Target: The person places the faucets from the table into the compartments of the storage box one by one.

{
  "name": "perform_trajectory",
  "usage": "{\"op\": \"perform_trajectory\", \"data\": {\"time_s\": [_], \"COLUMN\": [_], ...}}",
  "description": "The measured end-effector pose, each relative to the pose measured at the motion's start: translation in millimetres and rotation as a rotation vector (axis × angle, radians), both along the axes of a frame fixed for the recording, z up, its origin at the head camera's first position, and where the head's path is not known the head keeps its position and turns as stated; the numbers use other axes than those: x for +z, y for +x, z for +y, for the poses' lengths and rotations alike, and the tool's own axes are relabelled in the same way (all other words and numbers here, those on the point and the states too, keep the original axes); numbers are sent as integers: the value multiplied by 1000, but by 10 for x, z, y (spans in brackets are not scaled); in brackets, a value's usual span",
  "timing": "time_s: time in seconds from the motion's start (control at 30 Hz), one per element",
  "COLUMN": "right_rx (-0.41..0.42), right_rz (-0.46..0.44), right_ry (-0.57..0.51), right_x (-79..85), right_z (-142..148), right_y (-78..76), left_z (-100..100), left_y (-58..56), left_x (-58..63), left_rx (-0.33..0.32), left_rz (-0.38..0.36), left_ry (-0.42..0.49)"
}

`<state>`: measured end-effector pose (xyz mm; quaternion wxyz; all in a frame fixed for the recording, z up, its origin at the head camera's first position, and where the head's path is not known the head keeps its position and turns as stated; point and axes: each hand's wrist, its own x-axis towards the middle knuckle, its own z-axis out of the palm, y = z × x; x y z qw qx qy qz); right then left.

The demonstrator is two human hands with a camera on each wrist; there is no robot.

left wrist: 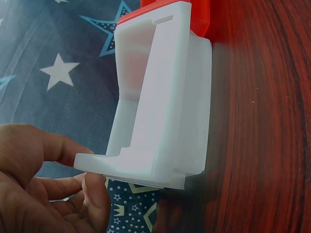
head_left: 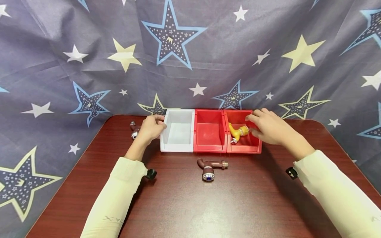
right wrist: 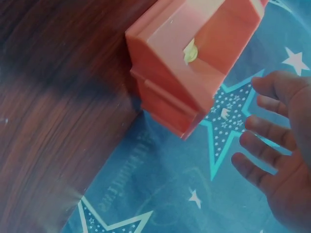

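My left hand (head_left: 152, 128) is at the left side of a white plastic bin (head_left: 177, 147). In the left wrist view, its thumb and fingers pinch a corner of that bin's rim. A yellow tap (head_left: 236, 133) with a metal threaded end lies inside the right-hand red bin (head_left: 244, 149). My right hand (head_left: 269, 127) hovers by this bin's right rim, overlapping it in the head view. Seen from the right wrist, the fingers are spread, hold nothing and stand apart from the bin. Only a bit of yellow shows inside there.
Between the white bin and the right-hand one stands another red bin (head_left: 208, 148), all three side by side. On the wood-grain table (head_left: 238, 208), a brown tap (head_left: 208, 168) lies in front of them. Another brown tap (head_left: 135, 132) is partly hidden behind the left hand. A star-patterned cloth (head_left: 178, 86) hangs behind.
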<state>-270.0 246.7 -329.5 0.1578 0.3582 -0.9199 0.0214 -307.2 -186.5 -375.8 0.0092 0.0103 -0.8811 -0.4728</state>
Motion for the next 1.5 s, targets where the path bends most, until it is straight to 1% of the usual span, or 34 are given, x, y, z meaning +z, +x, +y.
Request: {"op": "perform_trajectory", "data": {"time_s": [0.3,0.6,0.77,1.07,1.3,1.5], "right_rx": [57,167,189,209,256,294], "right_rz": [-5,35,43,15,30,0], "right_ry": [17,30,67,105,126,153], "right_x": [-28,-69,-114,-201,-282,-380], "right_z": [-159,-385,-520,-728,-866,-976], "right_y": [179,314,404,561,642,711], "left_z": [1,7,5,9,11,12], "left_y": [15,10,13,5,11,15], "left_x": [14,7,2,14,31,29], "left_rx": [-3,-1,0,3,-1,-1], "left_rz": [-14,-14,-18,-20,-24,-30], "left_ry": [13,6,3,4,7,11]}}
